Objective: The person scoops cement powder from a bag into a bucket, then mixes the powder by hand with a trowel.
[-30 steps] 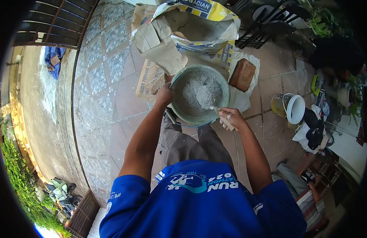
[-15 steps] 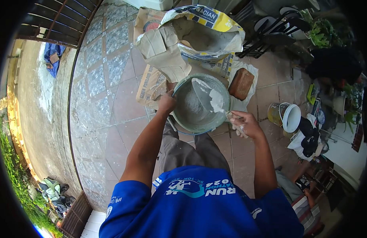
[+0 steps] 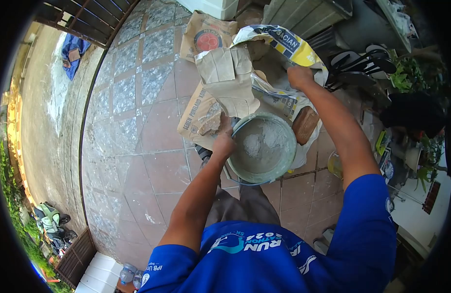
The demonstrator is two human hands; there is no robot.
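Note:
A round green-grey bucket stands on the tiles before me, with heaps of pale powder on the grey material inside. My left hand is closed at the bucket's left rim; its grip is partly hidden. My right hand reaches into the mouth of the open yellow, white and blue bag, its fingers curled and largely hidden by the hand itself. The trowel is out of sight. Flattened brown paper lies left of the bucket, and a reddish-brown block is at its right.
Behind the bag stands a grey container, with a white box further left. Dark chairs and potted plants are at the right. A metal gate and a parked scooter are at the left.
My right hand has moved from the bucket's right side up to the bag. Another powder heap now shows in the bucket. The trowel is no longer visible, and the view has shifted.

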